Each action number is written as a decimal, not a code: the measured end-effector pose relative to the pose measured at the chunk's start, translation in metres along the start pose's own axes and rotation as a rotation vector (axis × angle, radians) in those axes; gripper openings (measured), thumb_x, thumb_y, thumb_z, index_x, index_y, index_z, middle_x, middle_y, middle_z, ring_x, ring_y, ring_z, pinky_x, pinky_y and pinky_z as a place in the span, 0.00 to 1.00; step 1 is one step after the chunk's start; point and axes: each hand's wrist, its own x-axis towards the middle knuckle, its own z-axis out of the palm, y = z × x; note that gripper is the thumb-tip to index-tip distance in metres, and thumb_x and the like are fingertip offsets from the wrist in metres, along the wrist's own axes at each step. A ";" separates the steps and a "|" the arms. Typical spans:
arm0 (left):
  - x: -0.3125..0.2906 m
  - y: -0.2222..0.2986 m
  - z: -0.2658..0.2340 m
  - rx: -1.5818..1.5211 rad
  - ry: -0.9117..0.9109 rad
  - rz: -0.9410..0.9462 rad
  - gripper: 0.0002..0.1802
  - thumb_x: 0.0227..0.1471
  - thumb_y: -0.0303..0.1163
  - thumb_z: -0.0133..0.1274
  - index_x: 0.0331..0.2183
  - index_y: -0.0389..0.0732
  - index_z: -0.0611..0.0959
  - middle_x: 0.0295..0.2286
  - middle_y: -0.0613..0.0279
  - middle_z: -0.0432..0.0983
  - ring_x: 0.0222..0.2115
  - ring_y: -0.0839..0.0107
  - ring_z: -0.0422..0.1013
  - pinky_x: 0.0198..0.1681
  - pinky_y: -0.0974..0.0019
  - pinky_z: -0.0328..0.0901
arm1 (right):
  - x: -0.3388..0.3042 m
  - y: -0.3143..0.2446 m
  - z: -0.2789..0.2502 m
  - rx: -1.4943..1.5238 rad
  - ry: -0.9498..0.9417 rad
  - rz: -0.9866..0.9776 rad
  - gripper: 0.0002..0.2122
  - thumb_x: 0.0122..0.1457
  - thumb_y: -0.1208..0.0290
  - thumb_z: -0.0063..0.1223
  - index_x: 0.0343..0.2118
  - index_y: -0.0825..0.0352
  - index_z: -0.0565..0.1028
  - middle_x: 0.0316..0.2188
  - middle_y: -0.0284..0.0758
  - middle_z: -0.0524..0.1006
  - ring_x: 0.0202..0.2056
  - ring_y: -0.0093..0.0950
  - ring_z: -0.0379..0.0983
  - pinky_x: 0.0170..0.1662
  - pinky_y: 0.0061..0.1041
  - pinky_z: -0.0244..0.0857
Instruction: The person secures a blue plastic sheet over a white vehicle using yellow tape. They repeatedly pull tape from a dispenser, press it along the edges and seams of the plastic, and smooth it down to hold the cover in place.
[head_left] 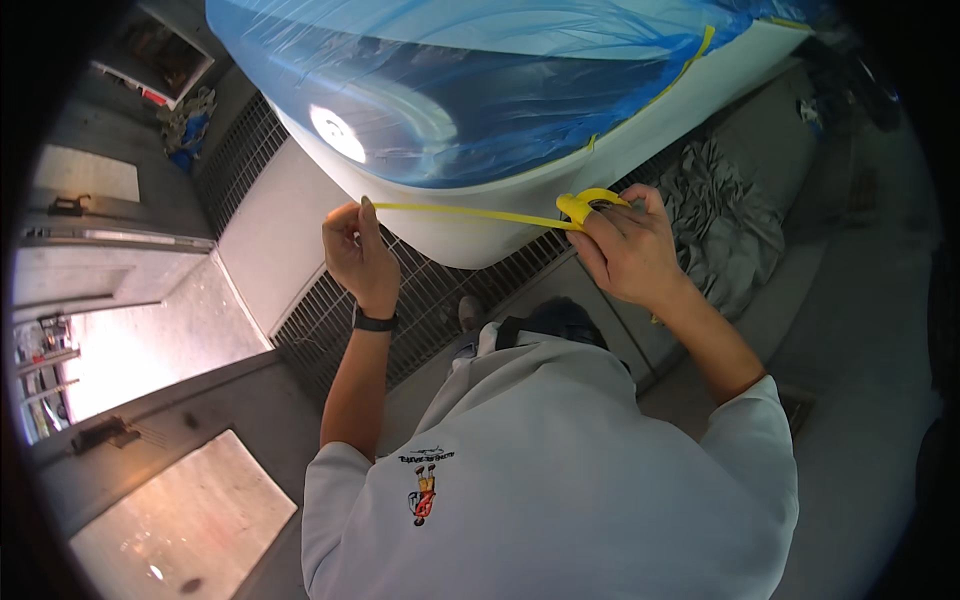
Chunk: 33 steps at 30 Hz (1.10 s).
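Note:
Between my two hands a narrow strip of yellow masking tape [465, 211] is stretched taut. My left hand [362, 250] pinches its free end between thumb and fingers. In my right hand [632, 245] is the yellow tape roll [590, 203], with fingers hooked through and around it. Just beyond the strip stands a white car body panel [440, 235], rounded at its near corner. Blue plastic film [500, 110] covers the upper part of the car. Yellow tape [665, 92] runs along the film's edge on the right. Whether the stretched strip touches the panel, I cannot tell.
Floor grating [320, 320] runs beneath the car and near my feet. A crumpled grey sheet [715, 225] lies on the floor at right. Grey walls with an open, bright doorway [165, 335] are at left. A bundled cloth [190, 130] sits at far left.

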 end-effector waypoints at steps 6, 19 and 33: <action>0.014 -0.013 0.069 0.124 0.255 0.046 0.08 0.67 0.33 0.58 0.41 0.39 0.79 0.43 0.60 0.71 0.40 0.73 0.70 0.41 0.66 0.67 | 0.019 0.037 -0.006 -0.099 0.012 -0.163 0.08 0.61 0.65 0.64 0.37 0.60 0.77 0.25 0.29 0.81 0.27 0.28 0.81 0.52 0.35 0.62; -0.026 0.019 0.162 0.250 0.499 0.177 0.40 0.76 0.52 0.24 0.71 0.26 0.53 0.71 0.35 0.50 0.72 0.42 0.48 0.75 0.47 0.44 | 0.010 0.114 0.002 -0.043 0.076 -0.599 0.06 0.59 0.69 0.53 0.38 0.60 0.79 0.21 0.26 0.75 0.26 0.26 0.76 0.49 0.37 0.69; -0.043 0.035 0.197 0.399 0.575 0.201 0.43 0.75 0.51 0.29 0.72 0.27 0.44 0.73 0.31 0.34 0.74 0.38 0.34 0.75 0.39 0.33 | 0.039 0.237 -0.097 -0.142 -0.038 -0.379 0.08 0.61 0.68 0.66 0.27 0.59 0.79 0.15 0.26 0.73 0.16 0.28 0.69 0.31 0.27 0.60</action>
